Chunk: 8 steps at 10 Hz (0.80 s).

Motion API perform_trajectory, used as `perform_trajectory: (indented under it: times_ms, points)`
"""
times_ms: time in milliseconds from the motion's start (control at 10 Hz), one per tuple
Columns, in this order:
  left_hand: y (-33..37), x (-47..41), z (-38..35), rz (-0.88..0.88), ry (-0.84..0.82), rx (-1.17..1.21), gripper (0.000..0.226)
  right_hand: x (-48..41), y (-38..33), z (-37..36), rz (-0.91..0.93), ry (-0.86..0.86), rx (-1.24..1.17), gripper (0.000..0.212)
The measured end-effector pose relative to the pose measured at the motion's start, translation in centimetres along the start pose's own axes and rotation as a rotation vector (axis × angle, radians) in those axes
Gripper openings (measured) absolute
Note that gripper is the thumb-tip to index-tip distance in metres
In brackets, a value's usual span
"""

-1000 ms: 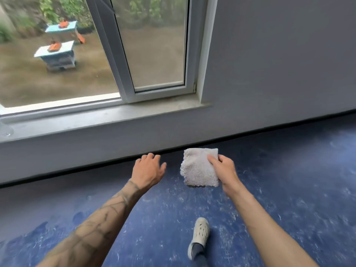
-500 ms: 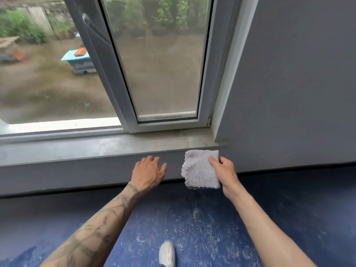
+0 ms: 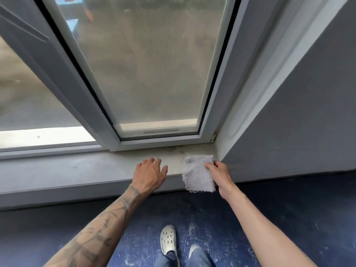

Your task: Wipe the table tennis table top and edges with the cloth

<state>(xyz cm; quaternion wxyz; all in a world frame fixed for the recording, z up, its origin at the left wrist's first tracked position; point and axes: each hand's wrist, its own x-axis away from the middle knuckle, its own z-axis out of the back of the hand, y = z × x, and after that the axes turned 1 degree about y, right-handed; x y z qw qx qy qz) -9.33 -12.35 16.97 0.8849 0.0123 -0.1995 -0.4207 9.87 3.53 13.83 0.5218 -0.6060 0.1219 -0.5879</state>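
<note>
Window (image 3: 154,74) now fills upper frame; second ago sat farther off, so I've stepped close. Blue floor (image 3: 289,218) shrunk to bottom strip. Sill (image 3: 77,170) now under my hands, mid-frame. Table tennis table nowhere in view, so I judge wiping not started here. Left hand (image 3: 149,175) at centre, fingers loosely spread, nothing held; touching sill or not, can't tell. Right hand (image 3: 219,175), right of centre, still pinches cloth (image 3: 198,174), which hangs across sill's front edge. Shoe (image 3: 168,239) at bottom centre.

Pale grey cloth (image 3: 198,175); blue floor (image 3: 279,218), white-speckled; white perforated shoe (image 3: 168,240); grey sill (image 3: 77,170).
</note>
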Motion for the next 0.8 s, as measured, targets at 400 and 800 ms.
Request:
perform_trajectory:
  times_ms: [400,800]
  points:
    - [-0.5,-10.4,-7.3,0.072,-0.085,-0.057,0.049,-18.9,3.6,-3.4,-0.113,-0.090,0.086,0.022]
    - [1.2,-12.9,-7.6,0.095,-0.084,-0.057,0.047,-15.3,2.1,1.6,0.341,-0.181,0.250,0.021]
